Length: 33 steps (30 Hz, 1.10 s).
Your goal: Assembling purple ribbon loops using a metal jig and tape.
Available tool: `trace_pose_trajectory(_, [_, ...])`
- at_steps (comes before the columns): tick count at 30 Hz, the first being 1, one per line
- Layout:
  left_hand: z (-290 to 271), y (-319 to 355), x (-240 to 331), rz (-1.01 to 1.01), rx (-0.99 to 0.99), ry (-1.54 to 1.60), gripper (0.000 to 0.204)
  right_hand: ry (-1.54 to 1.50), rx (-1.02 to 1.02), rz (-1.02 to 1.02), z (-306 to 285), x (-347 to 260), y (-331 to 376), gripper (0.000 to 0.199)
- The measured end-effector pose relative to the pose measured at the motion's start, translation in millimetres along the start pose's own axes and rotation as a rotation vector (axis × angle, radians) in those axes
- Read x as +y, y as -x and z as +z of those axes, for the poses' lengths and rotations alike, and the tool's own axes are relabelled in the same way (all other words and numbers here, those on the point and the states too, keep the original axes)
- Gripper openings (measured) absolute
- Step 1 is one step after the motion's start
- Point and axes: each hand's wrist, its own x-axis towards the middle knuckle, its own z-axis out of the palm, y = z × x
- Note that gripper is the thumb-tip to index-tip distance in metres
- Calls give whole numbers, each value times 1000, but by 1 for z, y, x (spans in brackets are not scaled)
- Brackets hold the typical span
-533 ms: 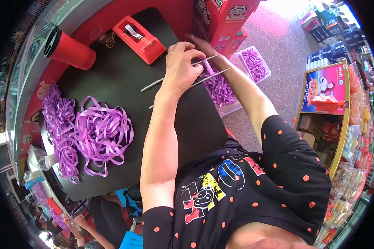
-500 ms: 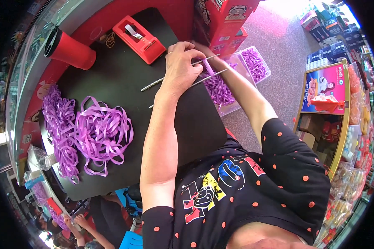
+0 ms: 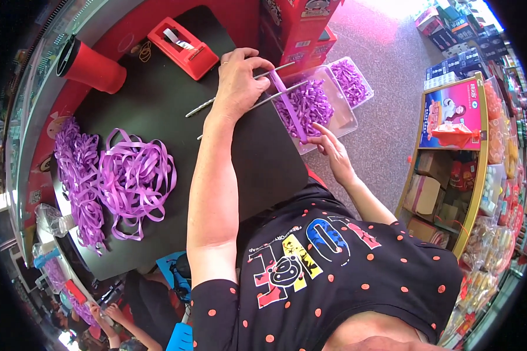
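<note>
My left hand [image 3: 240, 82] is closed around two thin metal rods [image 3: 201, 107], held side by side over the right edge of the black table. A purple ribbon strip [image 3: 291, 111] runs from the fingers of that hand across the rods toward me. At its near end, my right hand [image 3: 332, 153] pinches the ribbon between thumb and finger. Under the strip, a clear plastic tub [image 3: 346, 117] holds many short purple ribbon pieces [image 3: 313, 105]. Two heaps of long purple ribbon, a loose one [image 3: 136, 181] and a denser one [image 3: 79, 181], lie left of my forearm.
A red tape dispenser [image 3: 184, 50] and a red cup [image 3: 96, 69] are at the table's [image 3: 152, 105] far side. Red cartons [image 3: 295, 35] stand behind a second tub of ribbon pieces [image 3: 350, 82]. Shelving [image 3: 436, 187] is at right. Another person's hands [image 3: 108, 316] show lower left.
My right hand has come back toward me from beyond the rods, drawing the ribbon strip out over the tub. My left hand keeps its grip on the rods; the whole view has shifted slightly.
</note>
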Motion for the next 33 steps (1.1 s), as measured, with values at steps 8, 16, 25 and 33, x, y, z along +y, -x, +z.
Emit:
trace_pose_trajectory(8, [0,0,4,2,-18,21,30,-82,-7,31,3,-60,42,38])
trace_pose_trajectory(16, [0,0,3,-5,-28,19,31,-80,-36,-31,8,-112,53,36])
trace_pose_trajectory(25, [-1,1,-1,4,-1,4,31,-88,-66,-365,12,-174,-8,38])
trace_pose_trajectory(33, [-3,-2,6,-29,61,83,48,-126,-201,-499,29,-166,-163,49])
